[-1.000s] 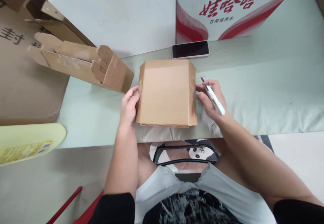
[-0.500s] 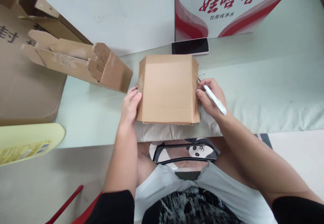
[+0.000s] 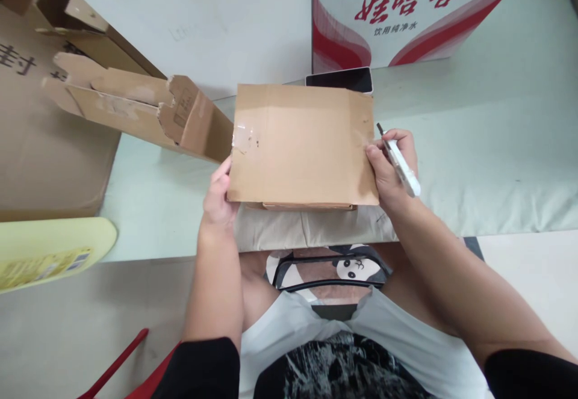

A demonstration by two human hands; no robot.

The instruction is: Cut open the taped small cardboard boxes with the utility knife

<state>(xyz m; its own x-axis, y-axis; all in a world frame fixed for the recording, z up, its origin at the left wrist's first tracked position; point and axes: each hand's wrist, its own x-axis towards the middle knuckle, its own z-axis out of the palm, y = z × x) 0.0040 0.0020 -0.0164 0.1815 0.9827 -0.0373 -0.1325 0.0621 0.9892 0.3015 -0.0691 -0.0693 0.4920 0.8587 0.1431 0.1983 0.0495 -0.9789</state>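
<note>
A brown cardboard box [image 3: 300,143] sits on the pale green table [image 3: 474,146] in front of me, its side flaps spread out flat so the top looks wide. My left hand [image 3: 217,197] grips its left flap, fingers curled under the edge. My right hand [image 3: 392,167] presses on the right flap with the thumb while holding a white utility knife [image 3: 400,163], its dark tip pointing away from me. A strip of clear tape shows near the box's left top corner.
A phone [image 3: 341,79] lies just behind the box, partly hidden. A torn brown carton [image 3: 149,110] lies at left against a big brown box [image 3: 40,140]. A white and red carton [image 3: 406,14] stands at the back. A yellow board [image 3: 49,251] is at lower left.
The box's side flaps have swung outward and now lie flat, so the top looks wider. Both hands moved apart with the flaps. The knife stays in my right hand.
</note>
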